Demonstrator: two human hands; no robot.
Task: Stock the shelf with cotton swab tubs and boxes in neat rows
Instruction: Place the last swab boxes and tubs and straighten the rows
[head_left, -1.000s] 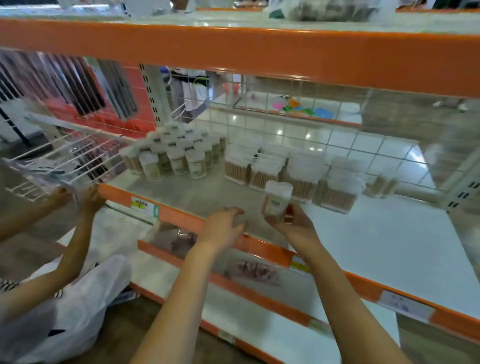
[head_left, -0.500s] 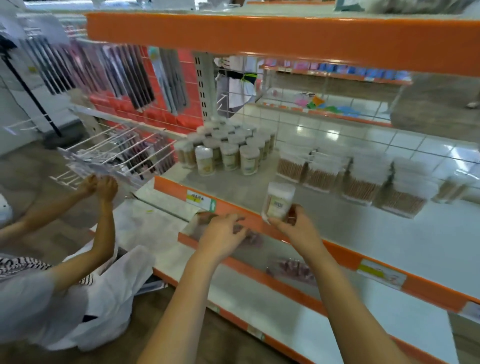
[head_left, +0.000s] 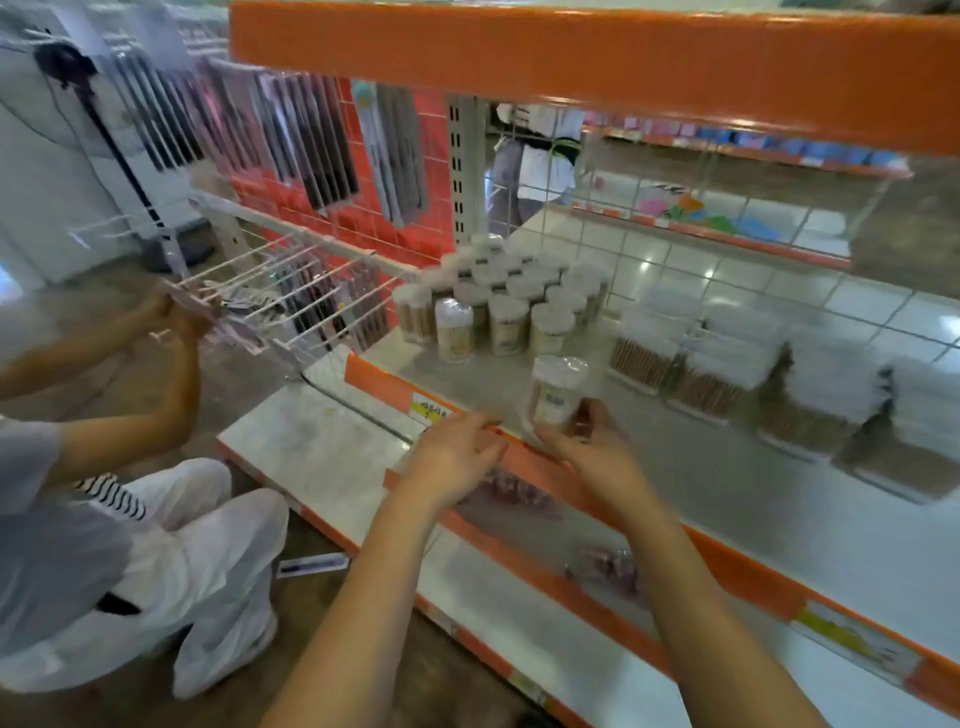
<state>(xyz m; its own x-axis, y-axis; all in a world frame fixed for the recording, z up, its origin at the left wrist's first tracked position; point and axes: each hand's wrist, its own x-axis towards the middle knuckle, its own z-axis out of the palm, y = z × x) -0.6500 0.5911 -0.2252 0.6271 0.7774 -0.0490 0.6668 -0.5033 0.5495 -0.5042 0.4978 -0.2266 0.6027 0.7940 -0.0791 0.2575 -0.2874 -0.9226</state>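
Fingers (head_left: 589, 415) grip tub (head_left: 556, 391) — over shelf (head_left: 727, 483).

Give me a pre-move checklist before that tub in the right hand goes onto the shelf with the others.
1. Grip on the tub: the right hand holds the cotton swab tub from below, upright. Ok.
2. Left hand free: fingers relaxed at the shelf edge, holding nothing. Ok.
3. Landing spot: bare shelf surface in front of the tub cluster. Ok.
4. Row alignment: front tubs stand roughly in line; blur hides exact gaps. Cannot tell.
5. Clearance from the swab boxes on the right: apart from the tubs. Ok.
6. Label facing forward: too blurred. Cannot tell.
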